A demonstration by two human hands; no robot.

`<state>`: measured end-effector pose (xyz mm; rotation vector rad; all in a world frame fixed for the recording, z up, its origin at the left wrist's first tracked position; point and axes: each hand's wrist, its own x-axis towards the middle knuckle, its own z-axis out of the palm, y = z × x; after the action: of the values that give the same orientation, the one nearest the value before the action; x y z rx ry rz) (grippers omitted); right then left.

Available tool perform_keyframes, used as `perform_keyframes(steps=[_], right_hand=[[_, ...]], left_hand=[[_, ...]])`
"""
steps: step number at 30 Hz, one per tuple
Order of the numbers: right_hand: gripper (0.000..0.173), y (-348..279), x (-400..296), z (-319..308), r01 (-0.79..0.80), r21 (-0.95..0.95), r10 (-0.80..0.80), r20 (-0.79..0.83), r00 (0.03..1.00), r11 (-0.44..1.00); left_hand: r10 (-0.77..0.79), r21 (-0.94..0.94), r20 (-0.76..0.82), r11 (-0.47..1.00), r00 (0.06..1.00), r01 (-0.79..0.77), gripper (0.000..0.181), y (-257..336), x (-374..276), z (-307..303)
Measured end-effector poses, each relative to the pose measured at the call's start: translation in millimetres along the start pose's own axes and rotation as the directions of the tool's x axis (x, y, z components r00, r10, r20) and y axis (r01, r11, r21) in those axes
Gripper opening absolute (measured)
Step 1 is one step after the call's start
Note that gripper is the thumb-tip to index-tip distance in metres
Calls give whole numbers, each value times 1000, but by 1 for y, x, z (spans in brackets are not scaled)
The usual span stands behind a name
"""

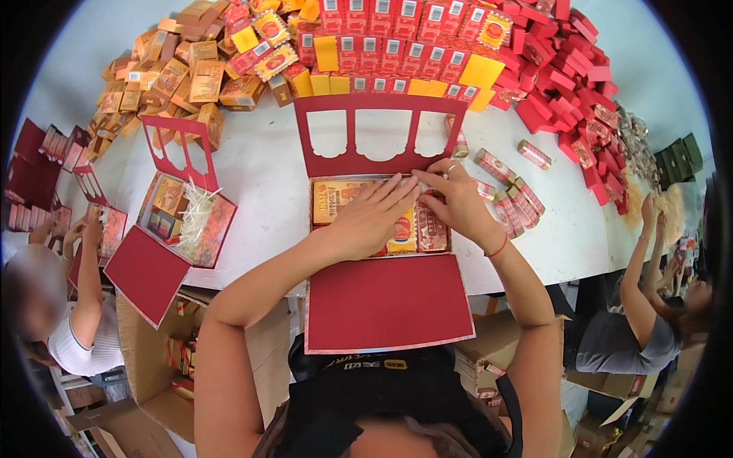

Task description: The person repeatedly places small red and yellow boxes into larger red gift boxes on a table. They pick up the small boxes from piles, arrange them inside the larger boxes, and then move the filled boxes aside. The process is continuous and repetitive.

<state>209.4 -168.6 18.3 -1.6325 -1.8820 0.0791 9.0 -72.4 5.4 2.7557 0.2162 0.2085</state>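
A red gift box (391, 303) lies open before me, its front flap folded toward my body and its window lid (350, 133) with cut-out panels standing up at the back. Packed inside are a yellow carton (325, 201), a yellow-and-red packet (402, 233) and a red patterned packet (432, 229). My left hand (372, 220) lies flat across the contents, fingers pointing to the back right. At the box's back right corner is my right hand (461, 197), fingers bent over the contents; whether it grips something there is hidden. A ring and a red wrist cord show on it.
Printed tubes (496, 166) lie to the right. Orange cartons (207, 80), stacked red packets (392, 51) and loose red boxes (550, 74) line the back. Another open gift box (215, 229) with shredded filler stands left. Co-workers (94, 326) are at both sides; cardboard cartons (154, 366) stand below the table.
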Motion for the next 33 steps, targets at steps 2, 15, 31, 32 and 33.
perform_keyframes(steps=[2, 15, 31, 32, 33], right_hand=[[44, 1, -9, 0, -33, -48, 35, 30, 999, 998], [45, -18, -44, -3, 17, -289, 32, 164, 986, 957], [52, -97, -173, 6, -600, 768, 831, 170, 529, 225], [46, -98, -190, 10, -548, 805, 866, 92, 492, 226], [46, -103, -203, 4, -506, 851, 915, 84, 395, 141]], left_hand=[[2, 34, 57, 999, 998, -4, 67, -2, 5, 8], [-98, -57, 126, 993, 987, 106, 64, 6, 10, 5], [-650, -973, -80, 215, 755, 82, 60, 2, -97, 53], [-603, -975, -51, 201, 796, 90, 59, 10, -85, 55], [-566, -978, -29, 187, 824, 93, 59, 19, -71, 55]])
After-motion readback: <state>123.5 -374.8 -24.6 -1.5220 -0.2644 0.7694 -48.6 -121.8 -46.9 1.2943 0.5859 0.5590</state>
